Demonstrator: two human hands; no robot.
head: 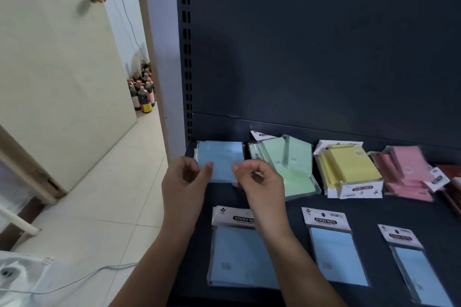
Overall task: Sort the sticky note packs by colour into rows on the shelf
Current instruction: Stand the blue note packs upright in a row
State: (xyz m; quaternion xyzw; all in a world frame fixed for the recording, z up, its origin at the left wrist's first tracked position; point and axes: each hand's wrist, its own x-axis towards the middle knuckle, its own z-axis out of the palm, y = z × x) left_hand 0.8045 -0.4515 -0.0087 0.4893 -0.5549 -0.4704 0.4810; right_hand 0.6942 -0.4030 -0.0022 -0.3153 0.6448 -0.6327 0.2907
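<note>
Fingers of my left hand [183, 182] and right hand [264, 184] are curled, tips at the near edge of the pale blue pack [222, 154], far left on the shelf [294, 203]. Whether they pinch it I cannot tell. My hands hide its near corners.

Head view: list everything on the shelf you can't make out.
All in the head view:
Back blue stack: near edge hidden behind the left hand and right hand; grip unclear.
Pink stack: blurred, pack count unreadable.
Dark red packs: cut off by the right edge.
Front-right blue pack: cut by the bottom edge.
</note>
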